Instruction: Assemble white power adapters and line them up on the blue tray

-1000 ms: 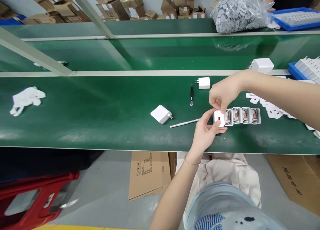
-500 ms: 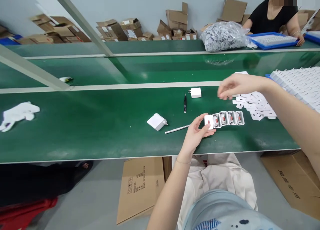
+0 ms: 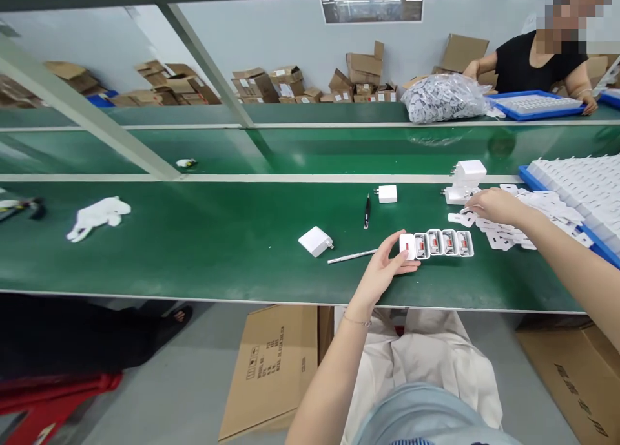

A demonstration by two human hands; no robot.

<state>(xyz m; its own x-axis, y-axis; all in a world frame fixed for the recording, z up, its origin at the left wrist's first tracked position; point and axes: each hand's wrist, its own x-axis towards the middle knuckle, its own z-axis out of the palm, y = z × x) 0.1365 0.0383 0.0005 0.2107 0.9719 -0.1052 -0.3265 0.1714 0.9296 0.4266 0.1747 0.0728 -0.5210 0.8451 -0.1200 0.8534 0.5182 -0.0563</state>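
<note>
A row of white charger bodies (image 3: pixel 443 243) with red ports stands on the green belt (image 3: pixel 217 251). My left hand (image 3: pixel 385 269) cups the leftmost charger (image 3: pixel 407 245) of the row, thumb and fingers around it. My right hand (image 3: pixel 494 205) rests, fingers curled, on a pile of small white covers (image 3: pixel 508 228) to the right; what it pinches is hidden.
A loose white charger (image 3: pixel 316 241), a thin white stick (image 3: pixel 352 257), a black pen (image 3: pixel 367 212) and another charger (image 3: pixel 387 194) lie left of the row. Stacked chargers (image 3: pixel 465 177) and a blue tray (image 3: pixel 576 190) of white parts stand right. A white glove (image 3: pixel 99 215) lies left. Another person (image 3: pixel 537 61) works across.
My right hand left the row of chargers and moved right to the pile of white covers. My left hand stayed on the leftmost charger. The view tilted up.
</note>
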